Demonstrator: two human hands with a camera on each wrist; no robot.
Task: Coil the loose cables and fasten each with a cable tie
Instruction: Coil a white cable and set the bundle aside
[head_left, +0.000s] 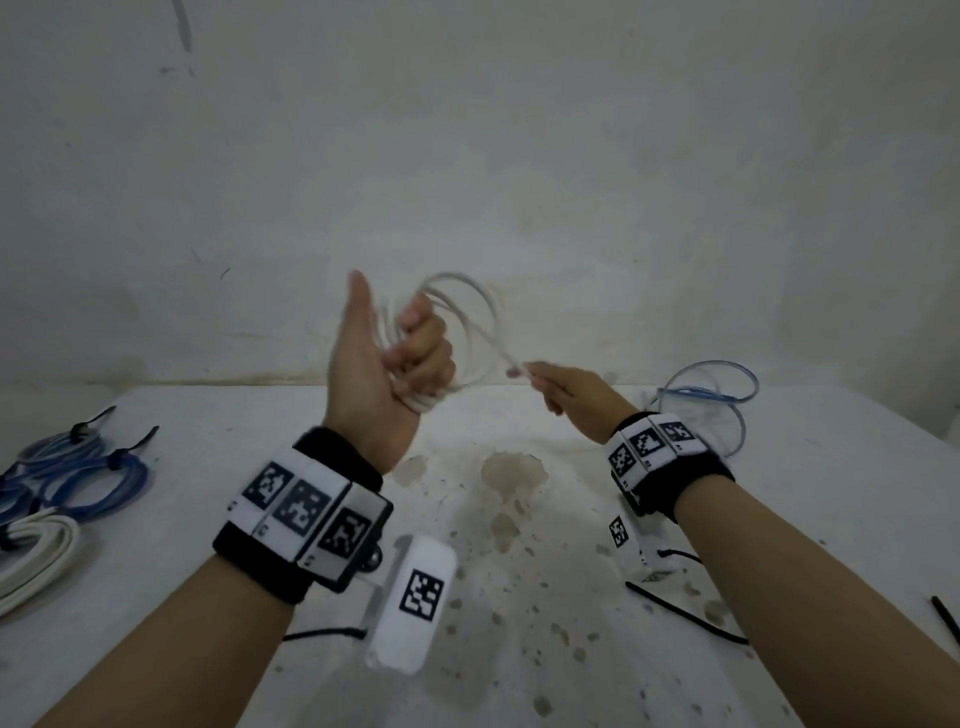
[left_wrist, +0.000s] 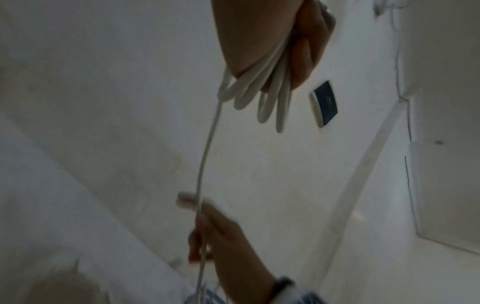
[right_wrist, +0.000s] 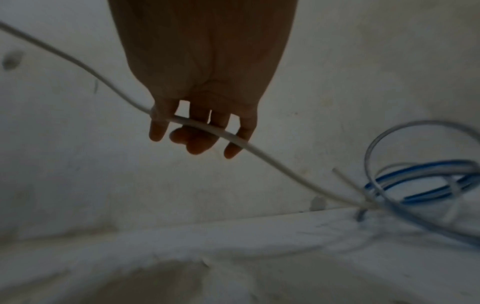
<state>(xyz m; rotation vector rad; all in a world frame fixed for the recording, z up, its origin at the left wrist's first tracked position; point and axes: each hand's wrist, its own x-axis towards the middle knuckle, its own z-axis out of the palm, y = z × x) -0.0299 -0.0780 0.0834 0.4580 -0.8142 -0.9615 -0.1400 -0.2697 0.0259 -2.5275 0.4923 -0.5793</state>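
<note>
While winding, left hand grips white cable loops above bench, thumb up | right hand curled round tail, likely feeding next loop | tie unused

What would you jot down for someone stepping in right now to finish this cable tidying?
Left hand grips the white cable as a raised bunch of loops. Right hand pinches its loose run, which trails to the table.
Done: tied blue and white coils at the left.
Left: finish winding, fasten with a black tie, then do the loose blue cable at the right.
</note>
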